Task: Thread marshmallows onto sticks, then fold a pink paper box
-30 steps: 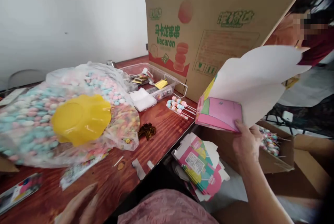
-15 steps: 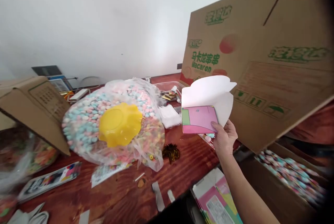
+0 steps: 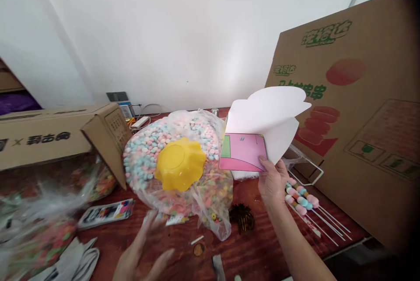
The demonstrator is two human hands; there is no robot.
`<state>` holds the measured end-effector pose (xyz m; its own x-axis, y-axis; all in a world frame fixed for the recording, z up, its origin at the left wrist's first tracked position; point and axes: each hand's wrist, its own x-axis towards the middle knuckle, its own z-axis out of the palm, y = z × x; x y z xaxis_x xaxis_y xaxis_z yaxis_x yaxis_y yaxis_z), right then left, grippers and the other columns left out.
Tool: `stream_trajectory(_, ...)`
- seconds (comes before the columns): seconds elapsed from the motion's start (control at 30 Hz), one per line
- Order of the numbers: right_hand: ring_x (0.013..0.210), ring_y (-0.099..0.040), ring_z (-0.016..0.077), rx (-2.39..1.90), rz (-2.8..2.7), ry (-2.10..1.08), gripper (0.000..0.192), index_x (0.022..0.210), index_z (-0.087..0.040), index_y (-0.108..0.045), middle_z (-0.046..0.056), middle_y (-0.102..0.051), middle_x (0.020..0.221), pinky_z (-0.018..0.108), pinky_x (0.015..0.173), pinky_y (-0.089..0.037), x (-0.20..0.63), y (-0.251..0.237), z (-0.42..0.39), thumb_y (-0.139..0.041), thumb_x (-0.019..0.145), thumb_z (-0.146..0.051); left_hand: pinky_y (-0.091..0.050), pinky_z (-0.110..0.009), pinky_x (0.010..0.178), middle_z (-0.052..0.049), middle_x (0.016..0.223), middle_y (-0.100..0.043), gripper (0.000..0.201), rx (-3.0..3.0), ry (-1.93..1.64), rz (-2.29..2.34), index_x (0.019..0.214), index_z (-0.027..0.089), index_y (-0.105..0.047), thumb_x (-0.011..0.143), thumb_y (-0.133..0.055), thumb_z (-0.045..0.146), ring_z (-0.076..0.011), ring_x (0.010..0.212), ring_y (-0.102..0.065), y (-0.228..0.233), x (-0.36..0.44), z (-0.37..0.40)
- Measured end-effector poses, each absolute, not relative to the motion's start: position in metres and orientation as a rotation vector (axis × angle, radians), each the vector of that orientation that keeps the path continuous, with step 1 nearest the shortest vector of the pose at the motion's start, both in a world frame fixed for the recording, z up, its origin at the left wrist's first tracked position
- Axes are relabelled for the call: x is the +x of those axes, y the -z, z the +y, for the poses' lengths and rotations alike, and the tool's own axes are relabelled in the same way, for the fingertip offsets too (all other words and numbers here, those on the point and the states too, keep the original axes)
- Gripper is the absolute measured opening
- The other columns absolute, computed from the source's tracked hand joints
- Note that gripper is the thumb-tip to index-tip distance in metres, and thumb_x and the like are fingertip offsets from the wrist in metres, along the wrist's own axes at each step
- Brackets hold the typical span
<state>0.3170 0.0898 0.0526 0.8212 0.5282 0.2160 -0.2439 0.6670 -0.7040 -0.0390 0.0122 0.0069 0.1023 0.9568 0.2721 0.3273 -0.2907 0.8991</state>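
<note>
My right hand (image 3: 273,180) grips a folded piece of stiff paper (image 3: 246,152) by its lower right corner, thumb on the front. Its front is pink with a green patch, and white scalloped flaps stand up behind. My left hand (image 3: 141,250) is low in the view, slightly blurred, fingers spread and holding nothing. Beyond it lies a large clear plastic bag (image 3: 144,158) of pink, blue and white marshmallow-like sweets. On the bag rests a yellow wavy-edged bowl (image 3: 180,164), upside down. Colourful ring-shaped sweets (image 3: 216,202) show through plastic at the bag's front right.
A large cardboard box (image 3: 367,141) stands on the right, with skewered marshmallows (image 3: 300,198) beside it. At left are an opened carton (image 3: 42,137), bagged sweets (image 3: 49,246) and a flat colourful packet (image 3: 106,214). Gold tinsel (image 3: 242,217) lies on the red-brown table (image 3: 183,259).
The view has swung left. My left hand has come into view at the bottom, open. My right hand still holds the pink paper piece, and the skewers now show beside it.
</note>
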Motion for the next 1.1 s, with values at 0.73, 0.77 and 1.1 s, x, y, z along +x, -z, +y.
stream_trajectory(0.73, 0.101, -0.065, 0.0236, -0.909, -0.800, -0.774, 0.071, 0.123, -0.028, -0.063, 0.008, -0.066, 0.120, 0.033, 0.074, -0.057, 0.256, -0.051, 0.020, -0.085, 0.055, -0.034, -0.060, -0.043, 0.072, -0.009, 0.095, -0.070, 0.056, 0.673, -1.286, 0.371, 0.109, 0.015, -0.062, 0.067, -0.076, 0.049, -0.0274, 0.086, -0.068, -0.078, -0.022, 0.090)
stream_trajectory(0.77, 0.094, -0.067, 0.0232, -0.947, -0.757, -0.811, 0.068, 0.119, -0.027, -0.066, 0.009, -0.068, 0.116, 0.032, 0.070, -0.058, 0.258, -0.045, 0.018, -0.086, 0.054, -0.036, -0.060, -0.042, 0.071, -0.009, 0.095, -0.071, 0.056, 0.643, -1.279, 0.347, 0.108, 0.016, -0.062, 0.068, -0.074, 0.053, -0.0278, 0.087, -0.068, -0.081, -0.026, 0.094)
stream_trajectory(1.1, 0.079, -0.069, 0.0235, -1.061, -0.603, -0.898, 0.048, 0.102, -0.028, -0.074, 0.010, -0.072, 0.108, 0.033, 0.058, -0.059, 0.284, 0.033, -0.012, -0.081, 0.058, -0.045, -0.058, -0.040, 0.072, -0.012, 0.105, -0.072, 0.060, 0.536, -1.135, 0.142, 0.112, 0.016, -0.065, 0.076, -0.063, 0.064, -0.0321, 0.099, -0.067, -0.077, 0.003, 0.104)
